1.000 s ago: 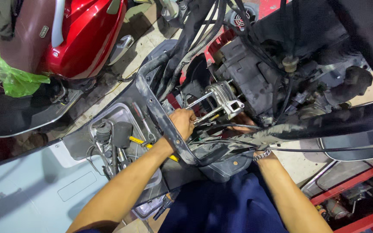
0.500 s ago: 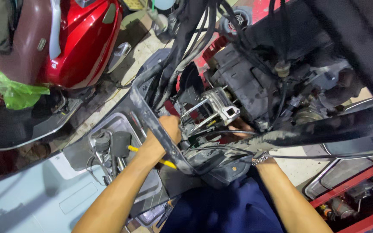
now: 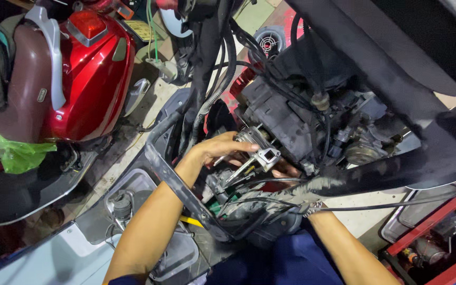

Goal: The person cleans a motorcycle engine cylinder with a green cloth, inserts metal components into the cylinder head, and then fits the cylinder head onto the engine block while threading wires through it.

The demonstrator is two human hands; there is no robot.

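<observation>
Nearest the camera, the person's dark blue clothing fills the bottom edge, and both bare forearms reach up from it into the opened underside of a scooter. The left forearm crosses over a grey metal frame bar that runs diagonally beneath it, with a yellow-handled tool lying just below that bar. The left hand is curled, its fingers resting on top of a small silver engine part with ribbed fins, which sits at the middle of the view against the black engine block. The right hand, a bracelet at its wrist, comes in from below behind a thick black hose; only its fingertips show, touching the underside of the silver part, and whether it grips cannot be told. Black cables and hoses run up past the engine. Farther off to the left stands a red scooter with a green plastic bag beside it, and a red metal rack sits at the lower right.
</observation>
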